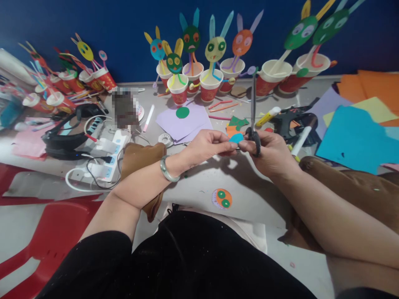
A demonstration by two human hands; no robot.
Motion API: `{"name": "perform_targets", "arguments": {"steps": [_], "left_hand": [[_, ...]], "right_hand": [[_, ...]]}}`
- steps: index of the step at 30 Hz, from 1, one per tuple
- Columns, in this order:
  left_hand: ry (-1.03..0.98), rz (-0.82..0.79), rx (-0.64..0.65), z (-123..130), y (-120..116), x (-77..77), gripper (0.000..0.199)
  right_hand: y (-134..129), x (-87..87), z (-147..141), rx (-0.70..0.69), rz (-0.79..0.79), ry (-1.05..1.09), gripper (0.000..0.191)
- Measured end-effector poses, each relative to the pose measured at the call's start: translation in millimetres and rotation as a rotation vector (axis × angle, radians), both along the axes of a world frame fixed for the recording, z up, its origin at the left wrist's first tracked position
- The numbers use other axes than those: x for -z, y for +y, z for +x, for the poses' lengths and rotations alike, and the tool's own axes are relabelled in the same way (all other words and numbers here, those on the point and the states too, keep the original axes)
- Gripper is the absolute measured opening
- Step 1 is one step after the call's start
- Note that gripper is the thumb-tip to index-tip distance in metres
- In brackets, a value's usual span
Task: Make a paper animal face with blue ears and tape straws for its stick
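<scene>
Blue paper (partly behind fingers)

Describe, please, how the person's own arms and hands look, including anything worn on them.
The left hand and right hand are ungloved. A smooth, rounded, pale grey-green bangle circles the left wrist; none shows on the right. The left sleeve is black and short, leaving the forearm bare.

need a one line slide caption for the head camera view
Left hand pinches blue paper, right hand holds scissors, with paper faces and red-and-white cups beyond.
</scene>
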State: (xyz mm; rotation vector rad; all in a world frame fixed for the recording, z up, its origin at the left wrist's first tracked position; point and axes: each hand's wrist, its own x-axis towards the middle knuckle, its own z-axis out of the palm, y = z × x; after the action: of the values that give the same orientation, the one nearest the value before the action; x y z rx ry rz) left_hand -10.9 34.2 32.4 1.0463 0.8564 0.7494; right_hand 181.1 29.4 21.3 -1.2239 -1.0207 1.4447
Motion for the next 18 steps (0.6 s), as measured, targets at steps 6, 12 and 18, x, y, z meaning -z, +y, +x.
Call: {"name": "perform_targets", "arguments": {"steps": [6, 12, 18], "left_hand": [[-0.024, -0.007, -0.010, 0.7, 0.1, 3.4, 0.050], [-0.043, 0.002, 0.008, 0.2, 1.2, 5.9, 0.050], [-0.076, -0.016, -0.001, 1.4, 0.4, 6.3, 0.053]], "right_hand": [[0.1, -0.7, 0.6, -0.001, -0.019, 0.020, 0.048], [-0.2, -2.0, -0.3, 0.012, -0.034, 0.026, 0.049], [-1.0, -4.0, -1.6, 0.003, -0.024, 0.041, 0.048]]}}
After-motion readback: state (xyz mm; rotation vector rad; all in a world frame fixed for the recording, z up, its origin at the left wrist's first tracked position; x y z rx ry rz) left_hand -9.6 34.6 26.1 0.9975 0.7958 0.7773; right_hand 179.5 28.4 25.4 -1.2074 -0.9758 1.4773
